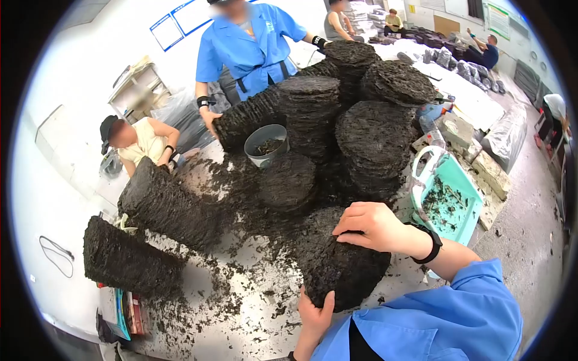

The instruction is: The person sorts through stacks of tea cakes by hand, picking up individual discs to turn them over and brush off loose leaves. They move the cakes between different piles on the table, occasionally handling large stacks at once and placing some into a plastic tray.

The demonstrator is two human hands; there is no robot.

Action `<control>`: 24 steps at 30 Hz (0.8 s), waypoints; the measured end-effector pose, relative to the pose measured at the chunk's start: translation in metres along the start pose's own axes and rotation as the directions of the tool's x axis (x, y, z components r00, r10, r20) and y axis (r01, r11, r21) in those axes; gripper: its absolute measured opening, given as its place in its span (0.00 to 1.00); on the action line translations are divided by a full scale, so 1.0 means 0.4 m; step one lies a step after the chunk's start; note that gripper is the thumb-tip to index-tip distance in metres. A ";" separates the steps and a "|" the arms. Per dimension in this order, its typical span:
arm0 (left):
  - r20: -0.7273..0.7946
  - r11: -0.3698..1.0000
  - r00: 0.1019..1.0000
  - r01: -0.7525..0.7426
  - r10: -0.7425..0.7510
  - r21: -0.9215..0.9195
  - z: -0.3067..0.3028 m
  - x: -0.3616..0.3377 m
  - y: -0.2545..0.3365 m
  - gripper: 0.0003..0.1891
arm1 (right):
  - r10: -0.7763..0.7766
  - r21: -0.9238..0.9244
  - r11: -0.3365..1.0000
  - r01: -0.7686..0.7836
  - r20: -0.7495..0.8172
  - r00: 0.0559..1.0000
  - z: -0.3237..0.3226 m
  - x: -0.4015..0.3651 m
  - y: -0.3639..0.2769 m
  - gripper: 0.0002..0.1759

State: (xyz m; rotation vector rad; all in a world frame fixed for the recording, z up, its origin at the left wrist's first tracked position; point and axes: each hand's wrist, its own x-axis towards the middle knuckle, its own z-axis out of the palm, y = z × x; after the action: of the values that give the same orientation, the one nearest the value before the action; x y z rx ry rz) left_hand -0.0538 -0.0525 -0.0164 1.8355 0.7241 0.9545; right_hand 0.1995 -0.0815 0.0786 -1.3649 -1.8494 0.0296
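A thick stack of dark round pressed discs [337,262] lies on its side at the near edge of the metal table [241,313]. My right hand [370,225] grips its top edge, fingers curled over the dark material. My left hand [314,316] holds the stack's lower end from beneath. Both sleeves are blue, and a black band sits on my right wrist.
Several more dark stacks [361,120] pile up behind, two long ones [129,259] lying at left. A metal bowl [265,144] and a turquoise basket [448,201] stand nearby. A person in blue [247,48] touches a stack; another person [141,141] sits at left. Crumbs cover the table.
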 end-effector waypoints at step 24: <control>-0.588 0.640 0.790 0.362 0.175 0.677 -0.309 0.078 -0.325 0.37 | 0.656 0.381 0.710 -0.592 -0.052 0.753 0.115 -0.287 0.133 0.23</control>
State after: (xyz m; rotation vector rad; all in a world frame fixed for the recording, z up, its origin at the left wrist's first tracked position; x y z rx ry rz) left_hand -0.1525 0.0813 -0.0901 2.1446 1.8793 1.3103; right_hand 0.2221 -0.1326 -0.0438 -1.6153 -1.0779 0.5405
